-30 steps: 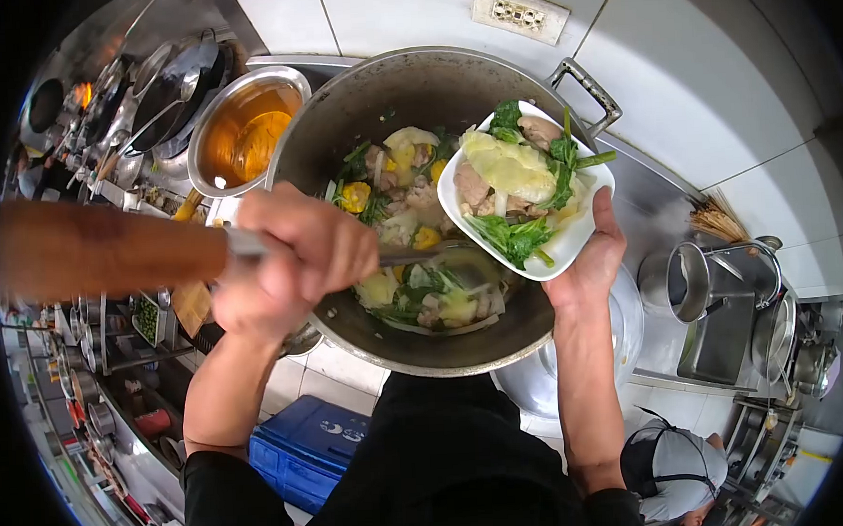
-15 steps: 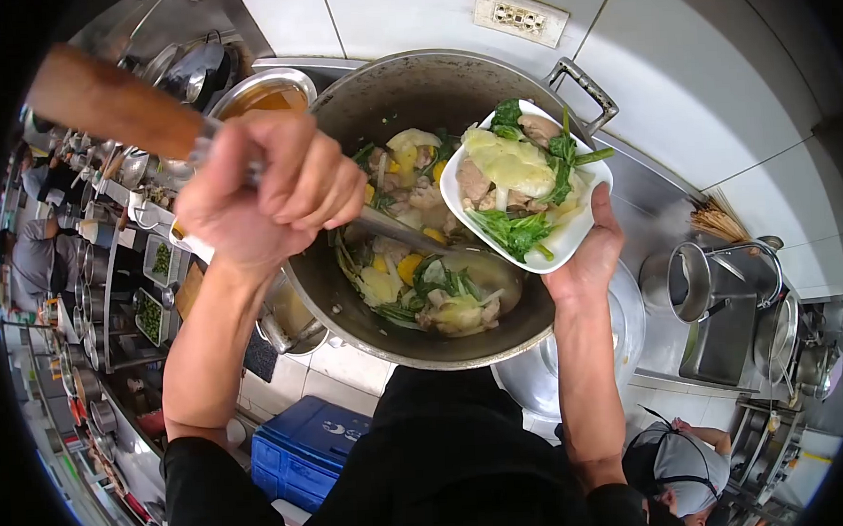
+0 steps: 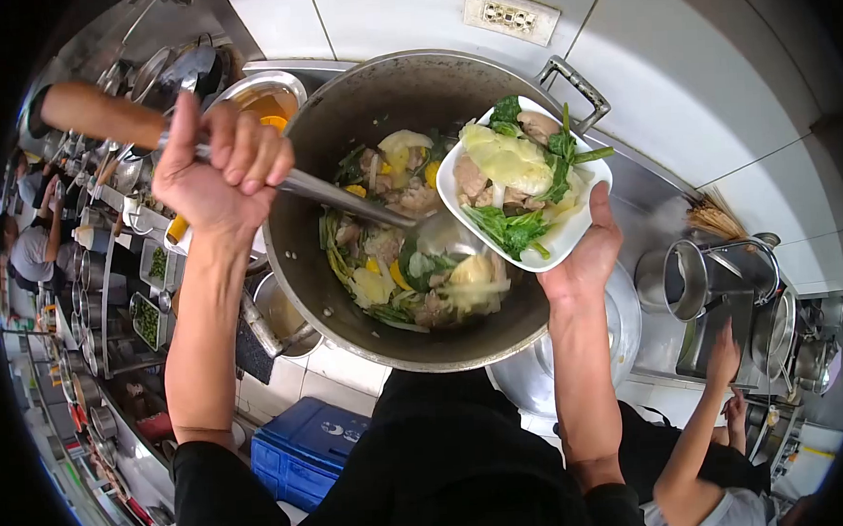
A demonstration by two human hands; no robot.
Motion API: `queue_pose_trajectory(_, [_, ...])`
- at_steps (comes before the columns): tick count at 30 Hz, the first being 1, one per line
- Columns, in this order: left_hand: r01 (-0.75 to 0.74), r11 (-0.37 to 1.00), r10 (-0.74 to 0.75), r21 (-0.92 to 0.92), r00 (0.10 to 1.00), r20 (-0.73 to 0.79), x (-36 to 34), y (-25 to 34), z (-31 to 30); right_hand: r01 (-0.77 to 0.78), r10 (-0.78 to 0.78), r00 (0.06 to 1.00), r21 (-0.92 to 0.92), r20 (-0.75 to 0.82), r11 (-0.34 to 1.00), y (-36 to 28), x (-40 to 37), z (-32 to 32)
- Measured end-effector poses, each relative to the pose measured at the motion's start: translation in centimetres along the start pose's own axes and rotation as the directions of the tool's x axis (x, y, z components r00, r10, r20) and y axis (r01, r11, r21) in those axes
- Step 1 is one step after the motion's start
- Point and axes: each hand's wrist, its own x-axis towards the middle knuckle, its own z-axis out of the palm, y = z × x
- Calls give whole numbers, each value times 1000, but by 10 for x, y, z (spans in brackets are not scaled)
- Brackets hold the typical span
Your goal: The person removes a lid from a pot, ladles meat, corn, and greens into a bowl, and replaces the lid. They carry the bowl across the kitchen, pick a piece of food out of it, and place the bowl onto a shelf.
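Note:
My left hand (image 3: pixel 218 173) is closed around a long ladle (image 3: pixel 348 202) with a wooden handle and metal shaft. The ladle slants down into a large metal pot (image 3: pixel 377 98), its head among meat, cabbage, greens and yellow corn pieces in broth. Blur hides what the ladle's bowl holds. On the right, my right hand (image 3: pixel 583 251) supports a white square bowl (image 3: pixel 579 207) from below and the side, thumb at the rim. Meat, a pale cabbage leaf (image 3: pixel 506 158) and dark green leaves (image 3: pixel 509 229) fill this bowl, which is above the pot's right rim.
A metal bowl of orange-brown liquid (image 3: pixel 269 100) stands left of the pot. Right are a pot handle (image 3: pixel 579 92), a large round lid (image 3: pixel 622 320), a saucepan (image 3: pixel 686 280) and a sink. A blue box (image 3: pixel 303 451) is below. A co-worker's arm (image 3: pixel 696 420) reaches in at lower right.
My left hand has moved left and slightly up with the ladle, whose head shifts in the pot. The right hand and bowl barely moved. At lower right, a co-worker's arm has risen.

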Motion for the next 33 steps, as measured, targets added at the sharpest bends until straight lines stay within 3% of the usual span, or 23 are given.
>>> queue_pose_trajectory(1, [-42, 999, 42, 7, 999, -16, -2, 7, 0, 3, -3, 1000, -6, -12, 1000, 0, -1, 2])
queue_pose_trajectory(3, [-87, 996, 85, 13, 990, 116, -6, 22, -4, 21, -21, 1000, -2, -17, 1000, -1, -1, 7])
queue_pose_trajectory(5, [-126, 989, 137, 78, 979, -149, -9, 35, -1, 29, -29, 1000, 18, -12, 999, 0, -3, 9])
queue_pose_trajectory(9, [-157, 982, 184, 101, 906, -381, -7, 70, -20, 80, -80, 993, -4, -84, 997, 0, -3, 17])
queue_pose_trajectory(15, [-335, 930, 359, 153, 915, -182, -8, 104, 6, 48, -50, 995, -23, -89, 999, -6, 8, 14])
queue_pose_trajectory(17, [-430, 885, 438, 176, 899, -8, -22, 114, 10, 51, -51, 997, -10, -62, 999, 1, -1, 14])
queue_pose_trajectory(19, [-479, 853, 490, 207, 871, -2, -21, 119, 12, 35, -36, 996, -5, -87, 999, 2, -1, 12])
queue_pose_trajectory(22, [-490, 834, 542, 254, 812, -217, -13, 131, 17, -3, 3, 992, -6, -128, 1000, -2, -1, 15])
queue_pose_trajectory(26, [-508, 840, 540, 192, 820, -190, -10, 149, 35, -73, 71, 991, -17, -117, 997, -1, 4, 7])
queue_pose_trajectory(33, [-494, 863, 483, 107, 868, 109, -21, 152, 84, -140, 140, 977, 10, -163, 990, 1, -4, 28])
